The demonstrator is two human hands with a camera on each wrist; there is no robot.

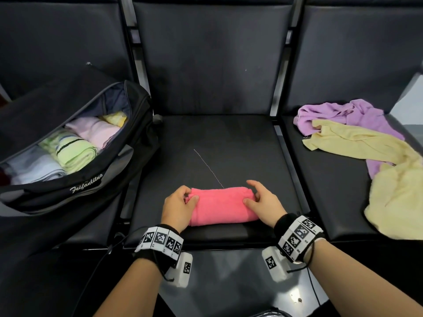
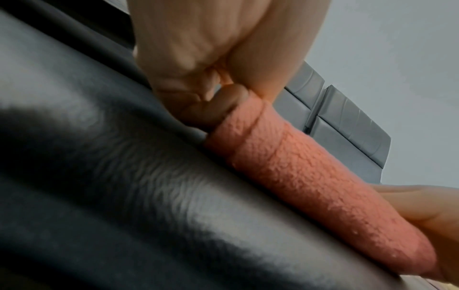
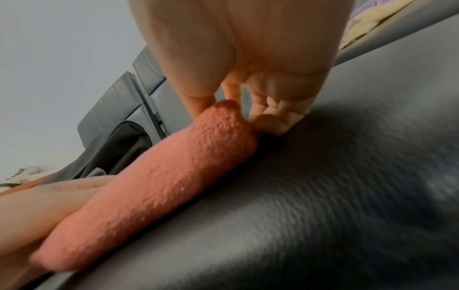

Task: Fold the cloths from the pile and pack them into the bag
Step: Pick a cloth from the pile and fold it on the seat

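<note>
Your left hand (image 1: 177,208) and right hand (image 1: 263,201) are gripping the rolled pink cloth (image 1: 223,208), fingers curled round its ends; the open bag (image 1: 75,156) is sitting left, loose cloths (image 1: 366,143) lying right.

rolled pink cloth (image 1: 223,205) on seat, open bag (image 1: 75,143)

yellow cloth (image 1: 393,179): cut off at right edge | bag (image 1: 128,156): left end out of frame | seat (image 2: 124,176): blurred

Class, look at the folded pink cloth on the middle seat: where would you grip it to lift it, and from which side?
Grip the pink cloth at its two short ends, coming in from left and right. It lies as a long crosswise roll, so end grips should keep the layers together.
</note>
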